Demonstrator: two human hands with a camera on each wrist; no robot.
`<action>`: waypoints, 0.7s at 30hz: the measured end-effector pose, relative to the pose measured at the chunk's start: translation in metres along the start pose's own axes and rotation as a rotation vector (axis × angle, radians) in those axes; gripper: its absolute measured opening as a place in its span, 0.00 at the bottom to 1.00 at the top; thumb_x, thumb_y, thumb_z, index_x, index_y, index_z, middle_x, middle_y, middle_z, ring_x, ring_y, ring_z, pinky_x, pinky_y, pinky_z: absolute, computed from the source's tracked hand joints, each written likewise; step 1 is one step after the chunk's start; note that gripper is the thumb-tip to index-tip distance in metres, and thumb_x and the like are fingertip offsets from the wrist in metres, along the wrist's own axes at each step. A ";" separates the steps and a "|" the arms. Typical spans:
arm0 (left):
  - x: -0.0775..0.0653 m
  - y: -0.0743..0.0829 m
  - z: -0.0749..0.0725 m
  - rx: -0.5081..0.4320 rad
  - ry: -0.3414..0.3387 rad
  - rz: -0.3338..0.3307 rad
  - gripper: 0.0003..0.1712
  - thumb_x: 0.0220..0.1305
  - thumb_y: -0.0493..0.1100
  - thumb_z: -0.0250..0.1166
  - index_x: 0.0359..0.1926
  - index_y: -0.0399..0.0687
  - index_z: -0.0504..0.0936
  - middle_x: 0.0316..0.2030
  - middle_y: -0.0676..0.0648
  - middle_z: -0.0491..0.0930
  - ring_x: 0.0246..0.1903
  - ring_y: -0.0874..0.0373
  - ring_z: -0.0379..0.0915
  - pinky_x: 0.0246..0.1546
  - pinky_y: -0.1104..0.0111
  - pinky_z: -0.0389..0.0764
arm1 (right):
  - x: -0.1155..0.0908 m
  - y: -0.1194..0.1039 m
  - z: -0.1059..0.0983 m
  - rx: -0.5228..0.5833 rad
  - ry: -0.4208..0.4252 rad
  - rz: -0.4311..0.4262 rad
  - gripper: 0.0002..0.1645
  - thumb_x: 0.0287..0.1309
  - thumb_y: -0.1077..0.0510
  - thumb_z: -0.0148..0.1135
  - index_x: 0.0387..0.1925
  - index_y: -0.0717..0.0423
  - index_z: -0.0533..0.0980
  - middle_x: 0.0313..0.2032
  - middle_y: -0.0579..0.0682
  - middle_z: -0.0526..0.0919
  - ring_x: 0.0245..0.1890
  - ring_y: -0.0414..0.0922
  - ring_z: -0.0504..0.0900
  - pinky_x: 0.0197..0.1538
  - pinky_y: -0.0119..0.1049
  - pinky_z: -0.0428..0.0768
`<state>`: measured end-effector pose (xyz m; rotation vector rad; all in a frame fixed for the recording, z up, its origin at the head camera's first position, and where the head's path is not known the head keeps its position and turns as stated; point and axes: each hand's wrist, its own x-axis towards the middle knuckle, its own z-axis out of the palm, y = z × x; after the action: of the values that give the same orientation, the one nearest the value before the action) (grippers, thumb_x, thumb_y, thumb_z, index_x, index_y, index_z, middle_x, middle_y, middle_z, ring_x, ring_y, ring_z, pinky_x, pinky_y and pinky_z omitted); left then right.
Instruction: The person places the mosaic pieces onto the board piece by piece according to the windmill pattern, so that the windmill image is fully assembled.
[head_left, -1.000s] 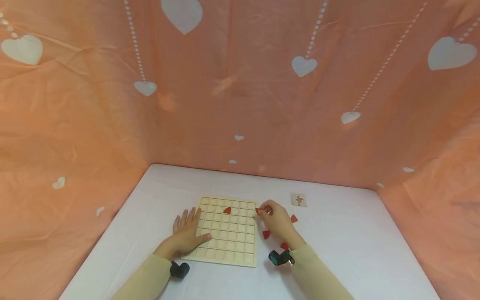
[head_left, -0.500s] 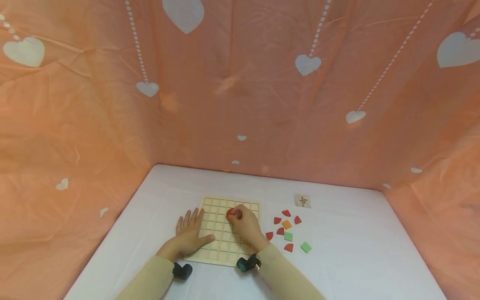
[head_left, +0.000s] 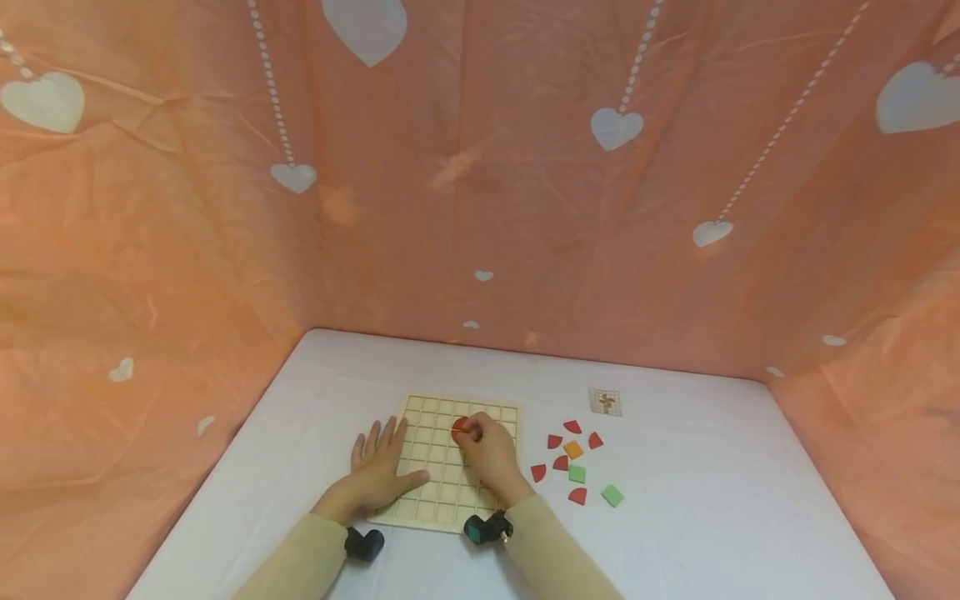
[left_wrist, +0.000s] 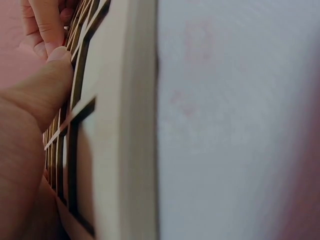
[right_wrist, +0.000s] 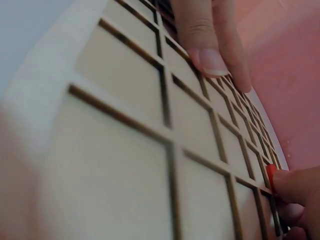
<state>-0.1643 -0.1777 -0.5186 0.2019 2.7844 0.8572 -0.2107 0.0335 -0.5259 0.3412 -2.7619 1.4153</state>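
Observation:
A pale wooden grid board (head_left: 433,492) lies on the white table. My left hand (head_left: 377,473) rests flat on its left side, fingers spread and thumb across the squares. Over the upper middle of the board, my right hand (head_left: 491,454) pinches a red quarter-circle tile (right_wrist: 271,176) between thumb and fingers, down at the grid. Just above those fingertips, another red quarter-circle tile (head_left: 459,422) sits in a square, and the two red shapes lie edge to edge in the head view. The fingers partly hide the lower one.
Right of the board lie several loose red quarter-circle tiles (head_left: 577,496), an orange square tile (head_left: 573,450) and two green square tiles (head_left: 612,495). Farther back is a small card (head_left: 605,402) with a printed grid pattern. A peach curtain with white hearts (head_left: 617,128) surrounds the table.
My right hand has moved left from the board's right edge to its upper middle, bringing the pinched red tile beside the first. The left hand has stayed in place.

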 end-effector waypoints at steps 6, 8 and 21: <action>0.001 -0.003 0.000 0.021 -0.002 -0.001 0.60 0.60 0.66 0.62 0.75 0.37 0.39 0.74 0.33 0.34 0.72 0.37 0.21 0.66 0.45 0.22 | 0.001 -0.003 0.000 0.005 0.001 0.010 0.05 0.60 0.57 0.66 0.34 0.51 0.76 0.25 0.41 0.74 0.26 0.39 0.71 0.30 0.33 0.72; 0.000 -0.004 0.001 0.011 0.005 0.006 0.60 0.60 0.65 0.62 0.75 0.36 0.40 0.74 0.32 0.35 0.72 0.36 0.21 0.65 0.44 0.22 | 0.000 -0.003 0.000 0.006 0.000 0.012 0.05 0.60 0.57 0.66 0.35 0.51 0.77 0.25 0.41 0.74 0.26 0.39 0.71 0.30 0.33 0.72; 0.001 -0.002 -0.001 0.004 -0.006 0.005 0.60 0.61 0.65 0.62 0.75 0.37 0.39 0.74 0.34 0.33 0.72 0.37 0.20 0.66 0.45 0.22 | 0.001 0.000 0.001 -0.008 -0.006 0.017 0.10 0.62 0.57 0.64 0.41 0.56 0.73 0.27 0.43 0.74 0.26 0.40 0.72 0.30 0.35 0.72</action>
<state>-0.1651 -0.1795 -0.5190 0.2115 2.7815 0.8513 -0.2115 0.0326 -0.5258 0.3236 -2.7812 1.4084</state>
